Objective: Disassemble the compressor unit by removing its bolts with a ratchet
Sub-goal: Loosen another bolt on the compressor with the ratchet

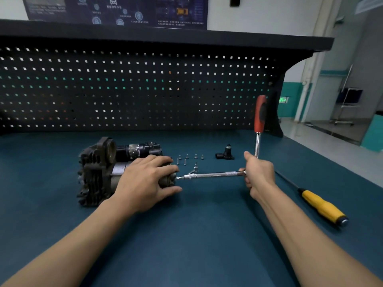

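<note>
Compressor unit [97,172] is lying on its side, left of centre on the blue mat [196,235]. I'm seeing the left hand [145,179] clasping its right end. The right hand [259,175] is gripping the ratchet [260,114], red handle pointing far, extension bar [215,174] reaching the unit's end. Loose bolts [187,156] are sitting just beyond. Yellow-handled screwdriver [323,206] is lying right. Wall poster [124,11] text is reading too blurred.

A screwdriver [315,200] with a yellow handle lies on the blue bench top [196,235], at the right side. A small black part [226,154] (what it is, I cannot tell) stands further back, near the dark pegboard [124,90]. A poster [124,11] hangs above.
</note>
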